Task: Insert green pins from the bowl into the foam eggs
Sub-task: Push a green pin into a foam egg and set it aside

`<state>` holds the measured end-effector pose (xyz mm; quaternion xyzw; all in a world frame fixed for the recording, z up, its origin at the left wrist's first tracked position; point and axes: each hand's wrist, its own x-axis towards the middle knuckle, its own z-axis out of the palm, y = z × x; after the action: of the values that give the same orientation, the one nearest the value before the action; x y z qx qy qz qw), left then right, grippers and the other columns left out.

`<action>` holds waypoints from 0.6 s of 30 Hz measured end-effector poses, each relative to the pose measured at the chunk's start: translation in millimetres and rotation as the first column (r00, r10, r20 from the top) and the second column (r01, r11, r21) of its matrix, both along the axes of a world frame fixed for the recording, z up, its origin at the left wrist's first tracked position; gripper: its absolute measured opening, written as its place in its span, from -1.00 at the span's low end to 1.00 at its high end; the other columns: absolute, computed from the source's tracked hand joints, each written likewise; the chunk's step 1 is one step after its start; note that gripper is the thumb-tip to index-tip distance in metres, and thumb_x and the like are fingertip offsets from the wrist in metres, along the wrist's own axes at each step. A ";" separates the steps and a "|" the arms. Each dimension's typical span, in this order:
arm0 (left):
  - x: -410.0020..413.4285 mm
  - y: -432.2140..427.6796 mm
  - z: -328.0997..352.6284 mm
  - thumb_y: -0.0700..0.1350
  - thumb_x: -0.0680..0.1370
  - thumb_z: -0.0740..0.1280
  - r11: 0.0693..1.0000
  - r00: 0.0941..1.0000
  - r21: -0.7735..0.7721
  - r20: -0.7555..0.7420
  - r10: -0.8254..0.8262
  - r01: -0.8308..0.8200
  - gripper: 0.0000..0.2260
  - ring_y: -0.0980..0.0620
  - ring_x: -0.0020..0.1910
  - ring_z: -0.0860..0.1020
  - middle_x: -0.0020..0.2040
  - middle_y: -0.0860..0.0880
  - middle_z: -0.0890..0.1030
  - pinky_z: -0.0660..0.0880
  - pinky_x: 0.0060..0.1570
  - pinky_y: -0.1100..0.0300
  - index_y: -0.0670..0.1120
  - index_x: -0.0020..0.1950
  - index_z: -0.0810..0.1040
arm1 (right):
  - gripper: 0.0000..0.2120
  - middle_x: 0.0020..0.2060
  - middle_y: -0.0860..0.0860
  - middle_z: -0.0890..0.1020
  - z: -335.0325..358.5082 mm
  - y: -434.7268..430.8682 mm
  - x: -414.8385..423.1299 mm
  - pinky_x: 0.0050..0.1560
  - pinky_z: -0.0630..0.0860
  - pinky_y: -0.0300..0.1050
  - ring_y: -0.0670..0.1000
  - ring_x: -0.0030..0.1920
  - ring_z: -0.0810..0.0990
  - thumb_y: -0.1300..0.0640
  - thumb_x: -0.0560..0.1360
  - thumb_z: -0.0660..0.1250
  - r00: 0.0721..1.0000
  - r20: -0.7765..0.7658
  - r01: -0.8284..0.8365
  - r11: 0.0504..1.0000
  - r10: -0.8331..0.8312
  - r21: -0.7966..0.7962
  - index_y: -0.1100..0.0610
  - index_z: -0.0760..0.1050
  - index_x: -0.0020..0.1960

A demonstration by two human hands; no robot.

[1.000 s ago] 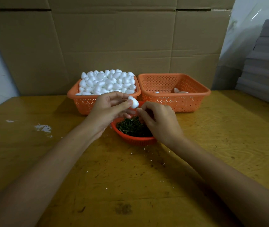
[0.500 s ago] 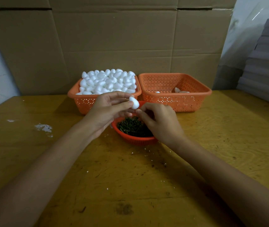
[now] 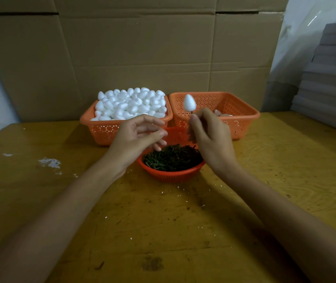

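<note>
The left hand [image 3: 136,137], which was pinching the foam egg [image 3: 189,103] against the right fingertips, has let go and now hangs open over the left rim of the bowl [image 3: 171,175], fingers loosely spread and holding nothing. The right hand [image 3: 212,139] pinches a pin [image 3: 191,112] by its stem, and the egg stands stuck on the pin's tip, raised above the bowl's far side. That suggests one insertion is done; the pinned egg likely goes next into the sparse basket [image 3: 242,121] behind the bowl on the right.

Wooden table [image 3: 285,170], left basket [image 3: 101,130], right basket [image 3: 242,127], bowl [image 3: 171,174]
</note>
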<state>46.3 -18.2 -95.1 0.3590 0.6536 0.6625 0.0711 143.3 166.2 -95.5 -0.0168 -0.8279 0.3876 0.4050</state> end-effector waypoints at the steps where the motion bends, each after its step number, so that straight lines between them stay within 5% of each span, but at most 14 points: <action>1: 0.4 0.0 -0.5 -0.29 0.59 0.46 1.000 1.000 -0.026 -0.031 -0.005 0.004 -0.83 -0.20 -0.05 0.74 0.00 -0.18 0.75 0.68 -0.12 0.13 -0.21 0.17 0.63 | -0.79 -0.24 0.02 0.64 0.2 7.0 -1.1 -0.22 0.60 0.07 0.00 -0.27 0.63 0.09 0.73 0.21 1.000 0.002 0.014 0.998 -0.014 -0.055 0.14 0.51 -0.03; 3: 1.4 -0.3 0.1 -0.30 0.59 0.46 0.997 0.996 -0.073 -0.084 -0.029 0.023 -0.88 -0.17 -0.06 0.74 -0.03 -0.16 0.75 0.68 -0.15 0.14 -0.23 0.12 0.64 | -0.80 -0.24 0.02 0.63 -0.7 22.5 -3.7 -0.30 0.56 -0.08 -0.11 -0.31 0.59 0.09 0.72 0.21 0.999 0.011 0.055 0.987 -0.054 -0.154 0.11 0.52 -0.03; 6: 3.0 -0.4 2.5 -0.29 0.58 0.48 0.993 0.992 -0.106 -0.107 -0.062 0.051 -0.90 -0.15 -0.04 0.74 -0.03 -0.16 0.75 0.68 -0.17 0.13 -0.22 0.08 0.66 | -0.73 -0.24 0.08 0.63 -2.9 45.9 -7.2 -0.21 0.55 0.11 -0.03 -0.29 0.58 0.07 0.72 0.22 0.993 0.047 0.118 0.949 -0.109 -0.291 0.21 0.56 -0.02; 10: 3.5 -0.3 3.3 -0.28 0.58 0.48 0.991 0.991 -0.114 -0.112 -0.076 0.063 -0.91 -0.18 -0.02 0.73 -0.03 -0.16 0.75 0.68 -0.18 0.12 -0.20 0.07 0.66 | -0.69 -0.32 0.03 0.55 -1.9 65.8 -7.3 -0.21 0.43 0.04 -0.02 -0.32 0.50 0.04 0.70 0.23 0.993 0.078 0.117 0.887 -0.091 -0.447 0.11 0.52 -0.17; 18: 0.8 -0.7 1.5 -0.27 0.62 0.44 0.990 0.991 -0.125 -0.106 -0.077 0.064 -0.93 -0.14 -0.03 0.73 -0.04 -0.13 0.76 0.66 -0.19 0.14 -0.17 0.08 0.67 | -0.72 -0.29 0.03 0.56 -1.3 75.8 -5.0 -0.30 0.45 -0.11 -0.03 -0.36 0.51 0.06 0.71 0.22 0.990 0.122 0.131 0.832 -0.077 -0.539 0.17 0.54 -0.10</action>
<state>47.2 -18.9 -93.6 0.4129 0.6824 0.5979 0.0798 138.3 242.1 -96.7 -0.1945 -0.6995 0.5834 0.3641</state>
